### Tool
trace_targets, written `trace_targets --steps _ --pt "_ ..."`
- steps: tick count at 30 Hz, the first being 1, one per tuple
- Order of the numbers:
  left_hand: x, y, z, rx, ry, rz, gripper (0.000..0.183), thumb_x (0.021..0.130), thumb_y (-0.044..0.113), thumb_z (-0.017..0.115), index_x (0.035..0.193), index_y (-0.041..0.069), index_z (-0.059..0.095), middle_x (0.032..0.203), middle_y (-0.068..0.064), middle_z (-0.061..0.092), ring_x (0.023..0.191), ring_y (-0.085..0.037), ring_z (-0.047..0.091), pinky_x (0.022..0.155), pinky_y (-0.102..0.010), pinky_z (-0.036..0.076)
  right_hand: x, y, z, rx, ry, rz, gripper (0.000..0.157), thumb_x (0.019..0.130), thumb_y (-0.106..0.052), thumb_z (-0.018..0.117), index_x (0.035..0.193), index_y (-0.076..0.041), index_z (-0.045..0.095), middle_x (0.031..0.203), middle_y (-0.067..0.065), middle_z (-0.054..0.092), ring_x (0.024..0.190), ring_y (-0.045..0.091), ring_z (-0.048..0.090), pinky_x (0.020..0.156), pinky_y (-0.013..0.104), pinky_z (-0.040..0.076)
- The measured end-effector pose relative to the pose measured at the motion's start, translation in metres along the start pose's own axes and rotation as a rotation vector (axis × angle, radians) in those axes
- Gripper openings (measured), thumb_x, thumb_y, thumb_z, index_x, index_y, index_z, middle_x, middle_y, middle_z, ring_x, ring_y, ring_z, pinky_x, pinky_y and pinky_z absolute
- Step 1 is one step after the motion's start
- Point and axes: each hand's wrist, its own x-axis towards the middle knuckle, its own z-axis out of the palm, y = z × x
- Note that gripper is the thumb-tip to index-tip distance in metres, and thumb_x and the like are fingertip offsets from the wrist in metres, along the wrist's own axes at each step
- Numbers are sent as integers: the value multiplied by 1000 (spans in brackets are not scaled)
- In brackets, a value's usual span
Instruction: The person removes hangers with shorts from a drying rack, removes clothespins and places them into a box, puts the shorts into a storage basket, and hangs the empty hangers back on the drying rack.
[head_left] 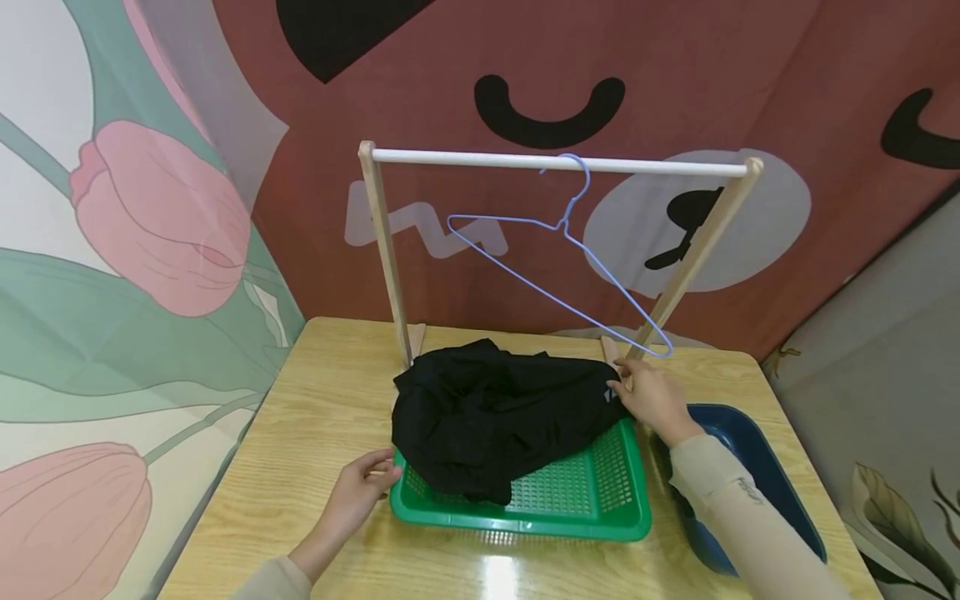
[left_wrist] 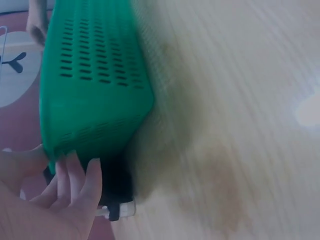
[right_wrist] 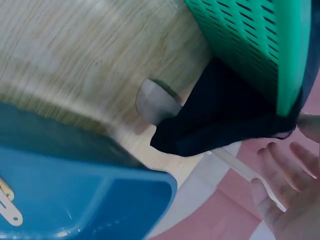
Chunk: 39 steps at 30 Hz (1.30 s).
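Observation:
A crumpled black garment with a small pale mark at its right end lies in and over a green perforated basket. In the right wrist view, dark cloth hangs over the basket's outer side. My left hand grips the basket's left rim; in the left wrist view, its thumb and fingers are on either side of the corner rim. My right hand is at the garment's right end, thumb touching the cloth, the other visible fingers spread and loose.
Behind the basket stands a wooden rack with a white rail. From it hangs a blue hanger, its lower right corner near my right hand. A blue basin stands right of the basket, with small pale items inside. A patterned curtain backs the table.

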Motion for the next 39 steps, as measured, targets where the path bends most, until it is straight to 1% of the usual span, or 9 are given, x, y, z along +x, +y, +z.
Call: trace_targets --steps 3,6,12,18,21,24,29,35,39 --pt "1 -1 0 7 -13 6 37 94 4 66 128 -10 59 102 -13 64 86 -23 67 75 -43 57 3 -2 3 4 -32 26 42 97 -24 66 131 -1 61 112 21 68 68 22 64 52 37 47" --pt "0 -1 0 8 -19 10 37 94 2 65 127 -11 58 104 -15 64 86 -24 67 73 -42 57 5 -4 5 13 -17 33 36 98 -21 65 126 1 64 109 22 69 72 26 66 56 41 50" --pt "0 -2 0 -12 -15 -14 36 95 3 64 128 -11 58 102 -13 67 84 -23 67 67 -37 57 9 -7 8 46 73 36 24 98 -14 64 112 4 70 96 22 70 67 27 65 56 43 51" --pt "0 -3 1 -52 -18 -34 38 97 5 63 130 -12 56 100 -12 66 81 -20 65 66 -34 57 13 -6 8 5 150 -1 16 96 -9 65 100 5 71 90 22 70 70 35 65 59 50 52" --pt "0 -4 2 -74 -28 -53 39 97 8 63 131 -11 55 100 -11 67 78 -20 64 66 -35 57 12 -8 6 -21 146 -11 12 95 -6 65 99 3 71 91 20 70 73 36 66 61 52 52" --pt "1 -6 1 -86 -36 -65 41 98 10 63 131 -11 55 99 -9 67 77 -20 64 65 -36 57 9 -18 3 -46 115 -25 8 95 -6 65 98 0 70 90 16 70 69 31 65 56 47 51" --pt "2 -8 0 -105 -52 -65 42 97 10 64 131 -12 54 100 -9 68 80 -19 63 65 -34 57 1 -47 1 -54 95 -126 5 95 -10 68 94 -4 68 86 9 67 58 19 59 49 36 48" --pt "1 -7 -1 -111 -59 -60 42 98 9 63 132 -13 52 101 -11 66 79 -17 63 65 -33 57 -15 -94 4 -56 79 -317 4 92 -11 72 90 -10 69 84 2 66 66 15 62 56 31 51" --pt "1 -6 1 -106 -51 -58 41 98 8 62 131 -14 52 100 -10 66 78 -17 62 65 -35 57 -27 -125 8 -44 54 -429 7 90 -11 75 86 -13 70 81 -2 65 66 11 61 57 27 51"
